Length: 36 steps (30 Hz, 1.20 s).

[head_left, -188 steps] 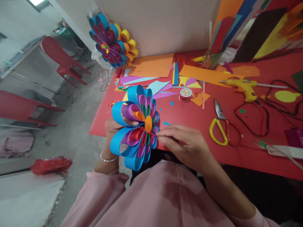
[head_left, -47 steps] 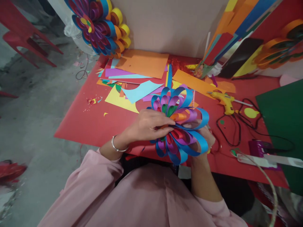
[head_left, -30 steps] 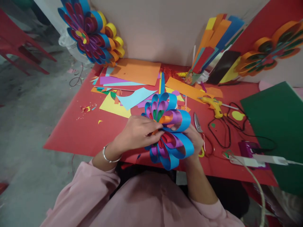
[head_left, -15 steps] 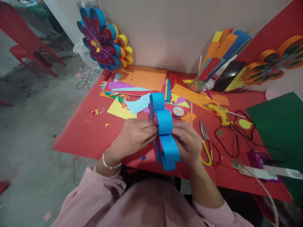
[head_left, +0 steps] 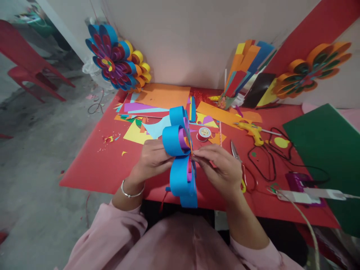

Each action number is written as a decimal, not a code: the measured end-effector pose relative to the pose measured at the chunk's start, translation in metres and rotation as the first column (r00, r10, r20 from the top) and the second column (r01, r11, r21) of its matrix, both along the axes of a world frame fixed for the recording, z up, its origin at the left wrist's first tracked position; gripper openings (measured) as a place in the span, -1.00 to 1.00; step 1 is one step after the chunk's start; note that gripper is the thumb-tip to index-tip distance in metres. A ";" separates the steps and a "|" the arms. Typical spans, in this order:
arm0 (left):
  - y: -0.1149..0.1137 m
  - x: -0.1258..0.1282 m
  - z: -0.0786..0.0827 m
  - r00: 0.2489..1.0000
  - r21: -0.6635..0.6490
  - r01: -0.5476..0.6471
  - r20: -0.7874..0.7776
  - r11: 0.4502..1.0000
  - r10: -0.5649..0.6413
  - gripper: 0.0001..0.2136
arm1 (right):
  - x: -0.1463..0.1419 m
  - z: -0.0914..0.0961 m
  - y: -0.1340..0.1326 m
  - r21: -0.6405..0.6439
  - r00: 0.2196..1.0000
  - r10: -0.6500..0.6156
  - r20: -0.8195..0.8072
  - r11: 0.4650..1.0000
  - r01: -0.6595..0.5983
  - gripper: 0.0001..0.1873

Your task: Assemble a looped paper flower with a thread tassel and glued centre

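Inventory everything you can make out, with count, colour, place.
Looped-paper flower: one, blue-purple, front centre
Red-covered tabletop: one, red, across the middle
Paper sheets and scraps: many, multicoloured, on tabletop
Paper strip bundle: one, multicoloured, rear of tabletop
Paper flower cluster: one, multicoloured, back left
Open-petalled paper flower: one, orange-green, back right
Thread spool: one, white-red, mid-table
Glue gun: one, yellow, right of spool
Metal-bladed scissors: one pair, yellow-red handles, right of centre
Rectangular sheet: one, green, far right
Power strip: one, white, front right
Plastic chair: at least one, red, back left
Left hand: one, pink-sleeved, holding looped-paper flower
Right hand: one, pink-sleeved, pinching looped-paper flower
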<state>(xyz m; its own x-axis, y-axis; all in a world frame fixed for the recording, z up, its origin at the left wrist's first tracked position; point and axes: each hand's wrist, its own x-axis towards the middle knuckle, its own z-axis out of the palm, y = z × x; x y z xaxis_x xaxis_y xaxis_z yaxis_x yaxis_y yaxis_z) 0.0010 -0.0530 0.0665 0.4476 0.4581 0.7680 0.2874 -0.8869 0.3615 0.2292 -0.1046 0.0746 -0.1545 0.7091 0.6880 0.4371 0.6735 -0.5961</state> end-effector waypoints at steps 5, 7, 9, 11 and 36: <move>-0.002 0.004 0.003 1.000 0.077 -0.011 0.028 0.997 0.009 -0.88 | 0.003 -0.001 -0.001 -0.016 1.000 -0.025 0.007 1.000 0.025 -0.77; -0.002 0.004 0.004 1.000 0.105 -0.019 0.007 0.994 0.018 -0.90 | 0.004 -0.001 0.000 -0.041 1.000 -0.007 0.015 0.999 0.008 -0.81; -0.001 0.004 0.003 0.999 0.127 -0.027 -0.030 0.992 0.031 -0.97 | 0.004 -0.001 0.000 -0.060 1.000 0.003 0.023 0.998 -0.002 -0.85; 0.000 0.003 0.002 0.997 0.137 -0.039 -0.067 0.990 0.049 -0.87 | 0.005 -0.002 0.001 -0.058 0.999 -0.003 0.046 0.998 0.006 -0.87; -0.002 0.005 -0.007 0.991 0.156 -0.060 -0.109 0.986 0.077 -0.84 | 0.012 -0.001 -0.029 -0.671 0.868 -0.034 -0.496 0.649 -0.358 -0.83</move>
<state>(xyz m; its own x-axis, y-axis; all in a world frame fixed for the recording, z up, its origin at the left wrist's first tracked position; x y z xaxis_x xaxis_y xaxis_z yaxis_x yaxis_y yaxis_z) 0.0062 -0.0548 0.0597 0.5078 0.3728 0.7766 0.3809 -0.9058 0.1858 0.2410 -0.1334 0.0736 -0.1510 0.9883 -0.0199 -0.0671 -0.0304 -0.9973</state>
